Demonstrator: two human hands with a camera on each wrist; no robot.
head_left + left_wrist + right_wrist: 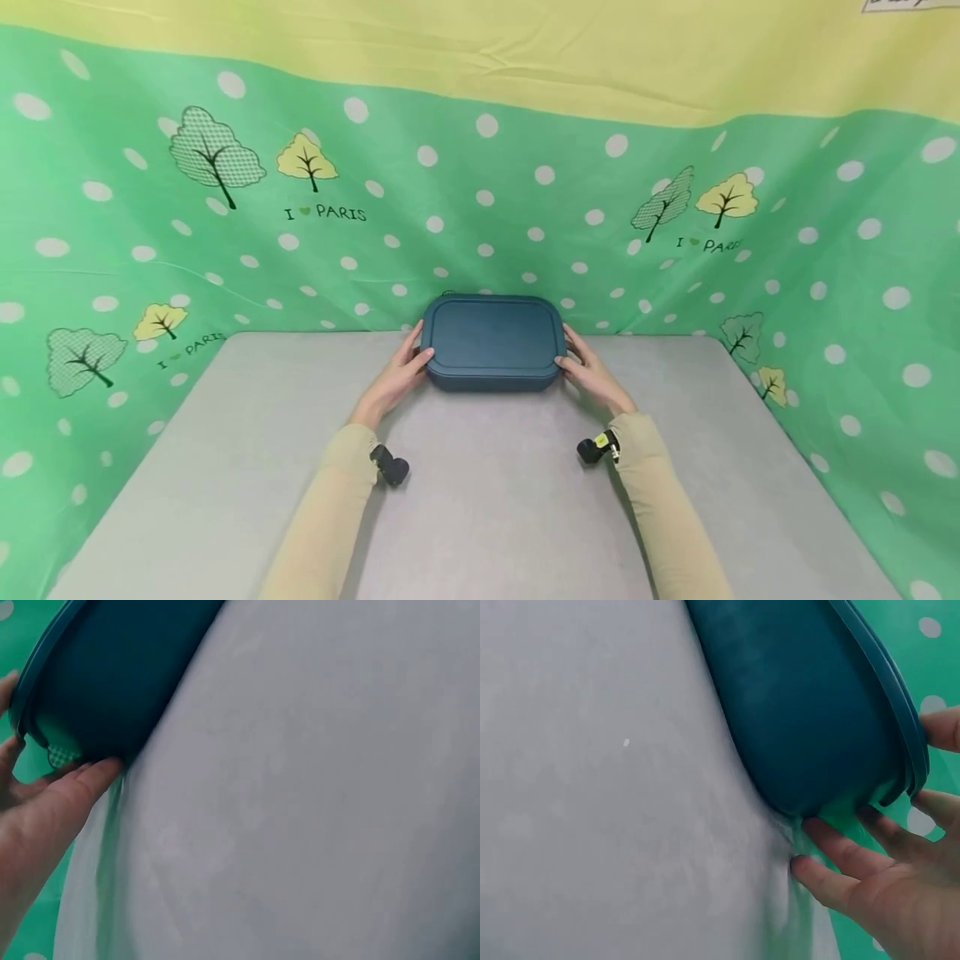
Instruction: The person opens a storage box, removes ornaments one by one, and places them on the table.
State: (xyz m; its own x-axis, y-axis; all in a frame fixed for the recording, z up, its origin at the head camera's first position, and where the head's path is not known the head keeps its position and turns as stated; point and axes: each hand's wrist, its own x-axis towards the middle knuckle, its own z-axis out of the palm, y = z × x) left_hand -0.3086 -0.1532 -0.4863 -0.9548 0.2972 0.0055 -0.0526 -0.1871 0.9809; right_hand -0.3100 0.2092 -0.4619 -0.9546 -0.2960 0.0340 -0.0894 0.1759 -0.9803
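Observation:
A dark blue lidded box [493, 337] with rounded corners, shaped like a lunch box, is at the far edge of the grey table, its lid on. My left hand [395, 379] grips its left end, thumb on the lid's rim and fingers along the side. At the opposite end my right hand [592, 375] holds it the same way. The left wrist view shows the left hand [45, 814] with fingertips at the box's lower edge [112, 690]. In the right wrist view, the right hand [900, 877] has its fingers spread under and beside the end of the box [802, 712].
The grey tabletop [495, 500] stretches toward me. A green and yellow cloth [487, 167] with dots and trees hangs behind the table and along both sides. Each wrist carries a small black camera [390, 465].

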